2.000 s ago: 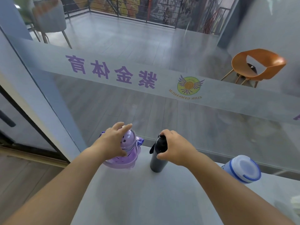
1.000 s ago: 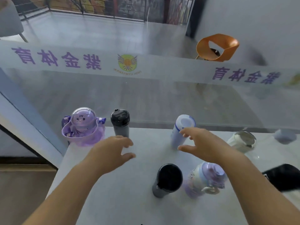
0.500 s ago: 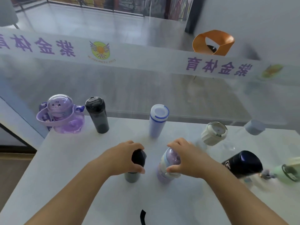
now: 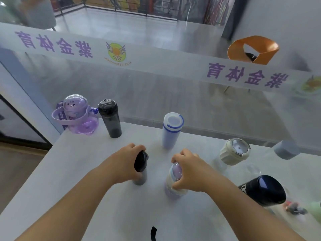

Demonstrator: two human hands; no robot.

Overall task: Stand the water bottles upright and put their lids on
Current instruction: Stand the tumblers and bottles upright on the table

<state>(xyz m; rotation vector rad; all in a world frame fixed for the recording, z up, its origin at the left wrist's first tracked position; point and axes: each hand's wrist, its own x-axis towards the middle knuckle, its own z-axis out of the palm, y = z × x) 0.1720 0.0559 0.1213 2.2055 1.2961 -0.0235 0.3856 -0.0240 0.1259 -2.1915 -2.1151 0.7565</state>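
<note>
My left hand (image 4: 127, 165) grips the black lid of a dark grey bottle (image 4: 140, 178) standing mid-table. My right hand (image 4: 188, 170) is closed over the top of a lilac and cream bottle (image 4: 173, 181) beside it, also upright. Behind them stand a white bottle with a blue-ringed lid (image 4: 172, 131), a tall black bottle (image 4: 110, 118) and a purple cartoon bottle (image 4: 76, 115) at the far left corner. To the right stand a cream-lidded clear bottle (image 4: 233, 152), a grey-capped clear bottle (image 4: 285, 149) and a black-capped bottle (image 4: 264, 190).
The grey table (image 4: 69, 180) abuts a glass wall with a frosted band of purple lettering (image 4: 156, 60). A pale green item (image 4: 312, 211) with a small charm sits at the right edge. A black strap end (image 4: 153, 233) lies near me. An orange chair (image 4: 253, 49) stands beyond the glass.
Two seconds ago my hands were on the purple and tall black bottles at the far left. They came back, and now each holds the top of a nearer bottle.
</note>
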